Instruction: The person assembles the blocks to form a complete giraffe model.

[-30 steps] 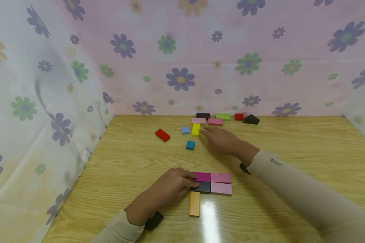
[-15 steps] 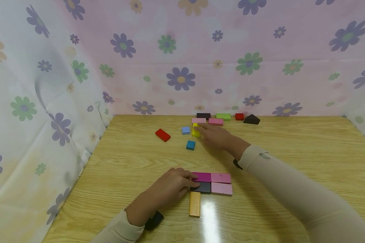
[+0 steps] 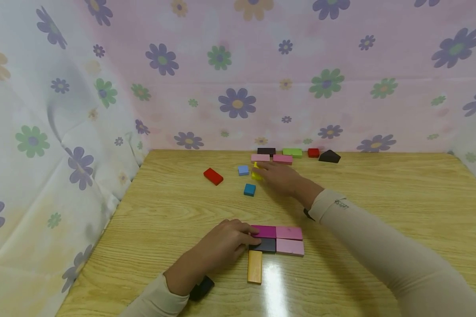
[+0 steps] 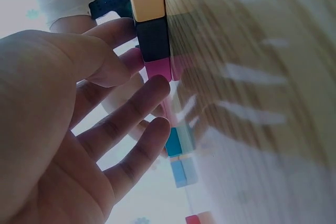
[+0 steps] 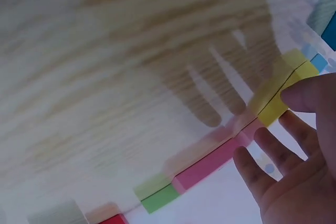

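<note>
My right hand (image 3: 281,178) pinches a yellow block (image 3: 257,176) at the back of the table. In the right wrist view, the thumb lies against the yellow block's (image 5: 275,107) near side, with a fingertip at its other edge. My left hand (image 3: 226,241) rests relaxed fingers on the left ends of a magenta block (image 3: 266,231) and a black block (image 3: 267,246), which lie flat edge to edge. Right of them, two pink blocks (image 3: 288,233) adjoin. A yellow-orange block (image 3: 255,267) stands lengthwise below the black one. Left wrist view: the fingertips touch the black block (image 4: 153,40).
Near the yellow block lie a light blue block (image 3: 243,170), a teal block (image 3: 250,189) and a red block (image 3: 213,176). Along the back edge sit pink blocks (image 3: 282,159), a green block (image 3: 292,152), a small red block (image 3: 313,152) and a black angled block (image 3: 329,156).
My right hand has moved left over the yellow block, from beside it to a pinch on it. My left hand has stayed on the magenta and black blocks.
</note>
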`<state>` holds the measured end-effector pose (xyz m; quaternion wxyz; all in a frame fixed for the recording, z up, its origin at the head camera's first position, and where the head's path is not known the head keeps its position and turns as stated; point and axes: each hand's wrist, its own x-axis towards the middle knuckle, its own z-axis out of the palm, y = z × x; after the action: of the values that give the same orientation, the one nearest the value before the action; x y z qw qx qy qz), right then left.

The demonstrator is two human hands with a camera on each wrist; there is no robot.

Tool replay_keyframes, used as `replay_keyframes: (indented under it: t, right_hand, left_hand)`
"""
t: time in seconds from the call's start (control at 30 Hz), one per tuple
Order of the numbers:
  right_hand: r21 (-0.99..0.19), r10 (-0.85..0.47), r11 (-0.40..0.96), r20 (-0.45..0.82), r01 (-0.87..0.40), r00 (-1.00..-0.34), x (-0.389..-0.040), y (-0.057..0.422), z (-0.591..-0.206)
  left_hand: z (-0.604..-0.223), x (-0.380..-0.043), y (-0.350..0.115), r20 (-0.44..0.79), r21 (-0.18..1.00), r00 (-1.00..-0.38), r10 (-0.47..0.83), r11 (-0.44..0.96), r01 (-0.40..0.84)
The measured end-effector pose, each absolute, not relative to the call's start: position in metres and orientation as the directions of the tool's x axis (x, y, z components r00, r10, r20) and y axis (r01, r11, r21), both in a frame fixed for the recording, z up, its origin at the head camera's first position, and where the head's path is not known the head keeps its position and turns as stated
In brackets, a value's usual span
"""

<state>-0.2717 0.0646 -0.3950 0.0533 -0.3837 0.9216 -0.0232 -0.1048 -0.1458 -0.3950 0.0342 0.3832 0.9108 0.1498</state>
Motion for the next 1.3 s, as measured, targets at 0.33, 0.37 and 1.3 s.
replay_keyframes:
  t: [0.33,0.37,1.3]
  right_hand:
    - [0.02,-0.701,0.713,-0.017,-0.701,-0.713,-0.267,0.079,-0.397]
    - [0.021,-0.705,0.708,-0.01,-0.705,-0.709,-0.267,0.082,-0.397]
    - [-0.096,-0.741,0.617,0.263,-0.781,-0.618,-0.163,0.166,-0.38]
  left_hand:
    - [-0.397,-0.104,-0.147,0.07,0.301,-0.703,0.708,0.657,0.691]
    - [-0.398,-0.105,-0.147,0.07,0.304,-0.704,0.707,0.657,0.69]
    - [-0.398,-0.104,-0.146,0.09,0.297,-0.695,0.713,0.647,0.702]
